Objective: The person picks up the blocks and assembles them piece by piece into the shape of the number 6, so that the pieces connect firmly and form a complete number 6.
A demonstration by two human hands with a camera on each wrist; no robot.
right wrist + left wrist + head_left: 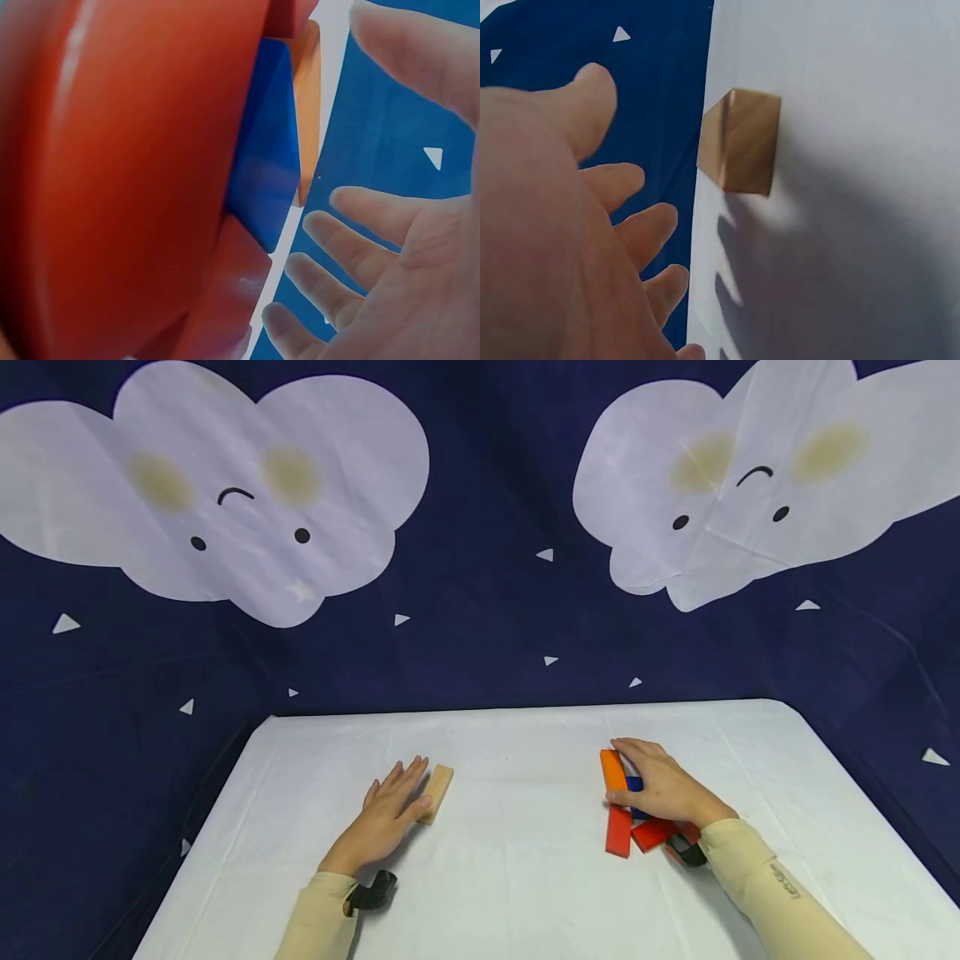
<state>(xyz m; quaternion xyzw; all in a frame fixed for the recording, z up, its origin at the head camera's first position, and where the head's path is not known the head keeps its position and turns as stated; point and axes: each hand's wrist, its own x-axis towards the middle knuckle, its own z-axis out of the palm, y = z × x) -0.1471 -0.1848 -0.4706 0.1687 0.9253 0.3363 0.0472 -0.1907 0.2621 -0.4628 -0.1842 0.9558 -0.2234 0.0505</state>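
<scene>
A plain wooden block [437,795] lies flat on the white-covered table, also seen end-on as a tan block [748,142] in the left wrist view. Just left of it hovers my left hand [382,818], fingers spread and holding nothing. On the right, my right hand [660,783] reaches over a cluster of coloured blocks, its thumb and fingertips around the orange block [612,770]. Under the palm is a blue block [266,146], partly hidden. Red blocks [618,832] lie nearer me. In the right wrist view the right fingers are spread, with nothing gripped.
The white cloth [517,877] covers the table, and a wide stretch of it separates the wooden block from the coloured cluster. Behind the far edge hangs a dark blue curtain [480,568] printed with clouds. A red piece [142,180] looms close to the right wrist camera.
</scene>
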